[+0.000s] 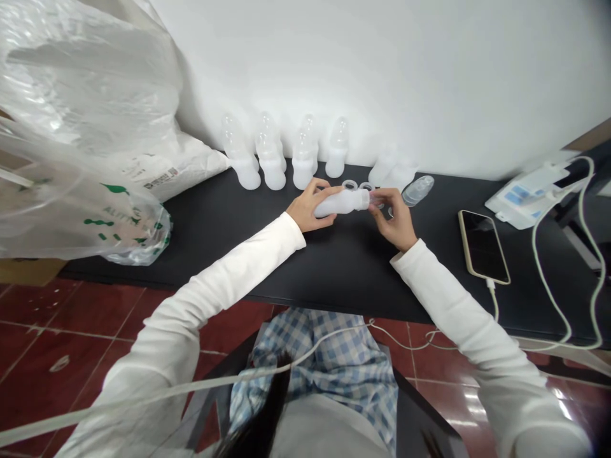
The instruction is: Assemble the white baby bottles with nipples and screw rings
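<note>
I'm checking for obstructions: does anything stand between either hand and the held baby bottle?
Nothing visible blocks the left hand, which grips the baby bottle. At the neck end, the right hand holds a small clear piece; rings lie beyond, not between.

Left hand (312, 205) wrapped round a white bottle (337, 203), tilted nearly flat, neck toward the right hand (392, 219). Right fingertips pinching a clear piece (375, 199) at the neck. Just beyond the grip: small rings (350, 182). Farther beyond, to its left: capped bottles (272, 166), upright by the wall. Right of the grip: a clear cap (419, 191), lying; farther right, a phone (484, 245), cable attached. Well left: plastic bags (90, 83).
</note>
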Demonstrator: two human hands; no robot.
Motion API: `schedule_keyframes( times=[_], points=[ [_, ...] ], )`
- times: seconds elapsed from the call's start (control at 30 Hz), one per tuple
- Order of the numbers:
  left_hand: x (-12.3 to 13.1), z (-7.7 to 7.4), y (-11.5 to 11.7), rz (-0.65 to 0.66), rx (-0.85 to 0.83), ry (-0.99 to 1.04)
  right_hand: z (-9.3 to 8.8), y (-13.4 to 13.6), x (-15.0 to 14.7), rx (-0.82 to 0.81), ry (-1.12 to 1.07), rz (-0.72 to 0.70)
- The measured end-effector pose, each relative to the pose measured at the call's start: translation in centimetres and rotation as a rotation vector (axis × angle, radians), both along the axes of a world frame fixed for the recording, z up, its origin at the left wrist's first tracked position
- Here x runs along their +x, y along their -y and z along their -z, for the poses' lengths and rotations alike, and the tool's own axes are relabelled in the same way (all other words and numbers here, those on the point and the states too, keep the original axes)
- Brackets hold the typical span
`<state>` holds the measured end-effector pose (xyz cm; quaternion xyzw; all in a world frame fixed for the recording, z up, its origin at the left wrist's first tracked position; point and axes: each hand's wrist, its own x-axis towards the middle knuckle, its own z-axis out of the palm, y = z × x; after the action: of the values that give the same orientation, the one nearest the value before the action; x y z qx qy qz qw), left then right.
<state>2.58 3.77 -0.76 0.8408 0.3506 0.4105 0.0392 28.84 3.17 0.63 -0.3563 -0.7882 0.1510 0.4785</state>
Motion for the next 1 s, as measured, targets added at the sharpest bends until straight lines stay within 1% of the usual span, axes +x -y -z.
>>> schedule_keyframes(
  times=[0.07, 0.17, 0.23, 0.37, 0.4, 0.47, 0.53, 0.6, 0.7, 0.77, 0.83, 0.9, 1.0],
  points=[
    [-0.6, -0.5, -0.1, 0.055, -0.067, -0.015, 0.0, 0.0, 0.1, 0.028, 0.052, 0.007],
    [-0.9, -1.2, 0.0, 0.119, -0.250, 0.029, -0.1, 0.0, 0.2, 0.092, 0.154, -0.023],
    [-0.8, -1.5, 0.1, 0.140, -0.439, 0.139, -0.1, 0.0, 0.2, 0.149, 0.226, -0.045],
    [-0.4, -2.1, 0.1, 0.192, -0.950, 0.393, -0.3, 0.2, 0.2, 0.211, 0.301, -0.072],
    [-0.4, -2.2, 0.1, 0.209, -1.033, 0.437, -0.4, 0.3, 0.1, 0.207, 0.303, -0.075],
    [-0.4, -2.4, 0.1, 0.220, -1.093, 0.480, -0.6, 0.4, 0.1, 0.184, 0.310, -0.087],
    [-0.4, -2.4, 0.2, 0.184, -1.052, 0.469, -0.8, 0.4, 0.2, 0.152, 0.325, -0.102],
    [-0.3, -2.3, 0.5, 0.149, -0.924, 0.413, -0.7, 0.3, 0.3, 0.118, 0.338, -0.097],
    [-0.3, -2.2, 0.8, 0.150, -0.572, 0.252, -0.5, 0.0, 0.3, 0.069, 0.333, -0.046],
    [-0.4, -2.0, 0.8, 0.155, -0.331, 0.081, -0.3, -0.1, 0.3, 0.023, 0.339, -0.024],
    [-0.6, -1.8, 0.4, 0.149, -0.150, -0.091, -0.1, -0.1, 0.2, -0.030, 0.370, -0.018],
    [-0.8, -1.5, 0.0, 0.133, -0.029, -0.198, 0.0, -0.1, 0.2, -0.041, 0.412, 0.009],
    [-1.2, -1.1, -0.6, 0.091, 0.045, -0.236, 0.0, -0.2, 0.4, 0.031, 0.421, 0.079]
  ],
)
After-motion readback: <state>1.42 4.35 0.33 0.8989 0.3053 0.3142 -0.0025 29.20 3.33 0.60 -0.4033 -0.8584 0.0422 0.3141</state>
